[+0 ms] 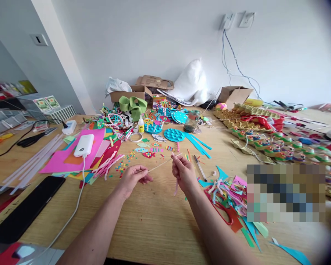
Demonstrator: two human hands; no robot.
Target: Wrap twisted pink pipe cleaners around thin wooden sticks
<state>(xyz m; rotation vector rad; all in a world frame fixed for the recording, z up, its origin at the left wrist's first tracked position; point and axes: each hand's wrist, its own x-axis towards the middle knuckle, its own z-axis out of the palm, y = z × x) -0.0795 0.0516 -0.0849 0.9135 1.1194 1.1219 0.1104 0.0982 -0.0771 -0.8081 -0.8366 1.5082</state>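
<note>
Between my two hands stretches a thin pale strip (160,164), slanting up to the right; whether it is paper or cord I cannot tell. My left hand (134,180) pinches its lower end between thumb and forefinger. The other end is in the closed fingers of my right hand (183,171). Below the right fist hangs a narrow pinkish strip (176,188), its upper part hidden by the hand. Just beyond the hands lie colourful paper fish (149,154), a blue scalloped disc (174,134) with a pink twisted piece (178,146), and scattered confetti dots (121,166).
At left are a white power bank (84,145) with its cable, coloured paper sheets (52,162) and a black phone (27,209). Paper scraps (228,195), red-handled scissors (223,213) and a pen (200,168) lie right. Behind stand a glue bottle (141,125), glass jar (191,121) and egg trays (245,117).
</note>
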